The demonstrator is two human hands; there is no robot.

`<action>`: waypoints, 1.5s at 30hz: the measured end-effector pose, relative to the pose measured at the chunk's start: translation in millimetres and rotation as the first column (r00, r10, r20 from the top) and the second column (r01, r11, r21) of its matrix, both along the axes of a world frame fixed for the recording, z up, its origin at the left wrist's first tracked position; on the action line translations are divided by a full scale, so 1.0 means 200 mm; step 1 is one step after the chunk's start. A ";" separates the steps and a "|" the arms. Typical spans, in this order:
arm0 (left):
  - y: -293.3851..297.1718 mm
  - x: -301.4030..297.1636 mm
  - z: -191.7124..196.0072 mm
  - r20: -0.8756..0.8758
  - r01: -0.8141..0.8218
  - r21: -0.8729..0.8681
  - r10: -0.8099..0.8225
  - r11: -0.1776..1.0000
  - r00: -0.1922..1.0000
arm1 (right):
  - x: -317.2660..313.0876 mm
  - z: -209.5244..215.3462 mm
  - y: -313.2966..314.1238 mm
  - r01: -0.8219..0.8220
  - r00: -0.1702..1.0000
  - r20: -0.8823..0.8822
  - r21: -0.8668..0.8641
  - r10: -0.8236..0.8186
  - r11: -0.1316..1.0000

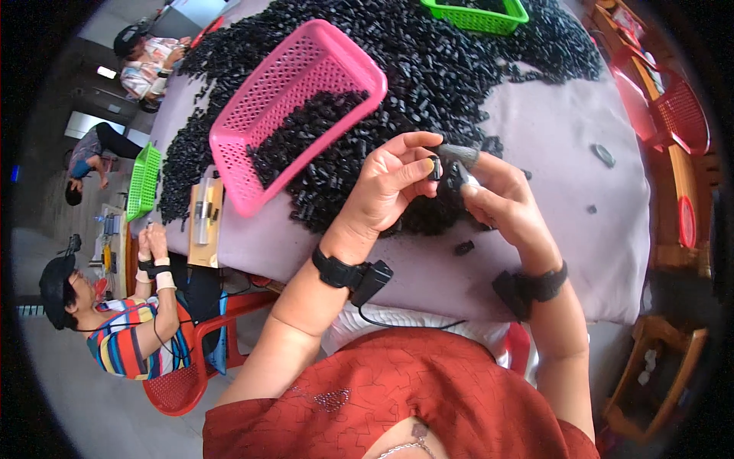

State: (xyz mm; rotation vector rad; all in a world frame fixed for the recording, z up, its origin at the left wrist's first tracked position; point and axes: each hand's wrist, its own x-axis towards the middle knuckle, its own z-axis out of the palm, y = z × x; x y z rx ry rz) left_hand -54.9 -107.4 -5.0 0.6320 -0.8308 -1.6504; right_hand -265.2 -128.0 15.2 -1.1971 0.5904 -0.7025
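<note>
Above the near edge of a heap of small black glossy pieces (436,84), my two hands are close together. My left hand (382,180) pinches one short black piece (436,168) between thumb and fingers. Close beside it, my right hand (508,199) is closed on another dark piece (454,177), partly hidden by the fingers. A grey cover (461,154) sits on a right fingertip, and something whitish shows by that thumb. On the cloth below lies a loose black piece (464,248).
A pink basket (233,180), partly filled with black pieces, leans on the heap at left. Green baskets (478,18) (144,182) stand farther off. A grey oval object (602,155) lies right on the pale cloth (558,138). A person in stripes (141,336) sits left; red chairs flank the table.
</note>
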 end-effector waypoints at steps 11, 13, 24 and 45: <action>-0.06 0.30 0.09 0.369 -0.455 -0.830 0.929 0.322 -0.016 | 0.02 -0.03 -0.02 0.026 0.999 -0.039 0.009 -0.026 1.000; -0.06 0.33 0.13 0.433 -0.220 -0.894 0.880 0.391 -0.196 | 0.03 -0.02 -0.02 0.032 0.999 -0.027 -0.031 -0.033 0.999; 0.08 -0.08 0.14 0.805 0.196 -0.401 0.243 0.895 0.541 | -0.02 -0.08 -0.07 0.322 0.941 0.104 0.011 -0.321 0.947; 0.11 -0.21 0.03 0.899 0.568 -0.409 0.423 0.715 0.115 | 0.00 -0.08 -0.07 0.288 0.952 0.110 -0.004 -0.286 0.958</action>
